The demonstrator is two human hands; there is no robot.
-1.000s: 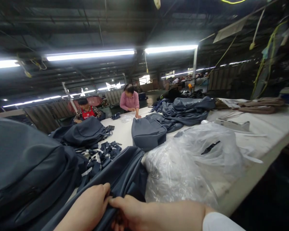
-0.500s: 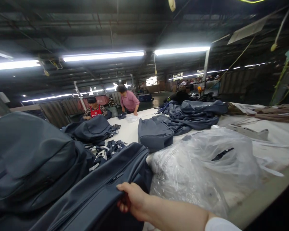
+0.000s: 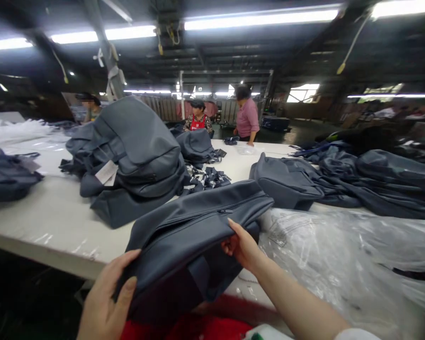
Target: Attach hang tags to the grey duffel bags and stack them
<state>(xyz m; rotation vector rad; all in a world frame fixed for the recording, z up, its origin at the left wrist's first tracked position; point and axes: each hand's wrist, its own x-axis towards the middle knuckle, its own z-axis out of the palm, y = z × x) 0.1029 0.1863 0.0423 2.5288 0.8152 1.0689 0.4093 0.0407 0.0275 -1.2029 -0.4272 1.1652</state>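
A dark blue-grey zippered bag (image 3: 198,222) lies tilted at the table's front edge, its long zip facing up and partly parted toward the left. My right hand (image 3: 242,245) pinches the bag's near edge close to the zip pull, fingers closed on the fabric. At the bag's left end, my left hand (image 3: 109,295) grips the corner, thumb on the near side and fingers over the top. Part of the bag's underside is in shadow.
On the white table (image 3: 71,222), a pile of similar bags (image 3: 138,141) stands left, with fabric straps (image 3: 210,179) behind. Another bag (image 3: 283,182) and clear plastic sheeting (image 3: 326,250) lie to the right. Two co-workers (image 3: 248,115) are across the table, another farther left.
The view has swung left. My left hand has come into sight on the bag's left end. The bag now sits more crosswise, with my right hand still holding its edge.
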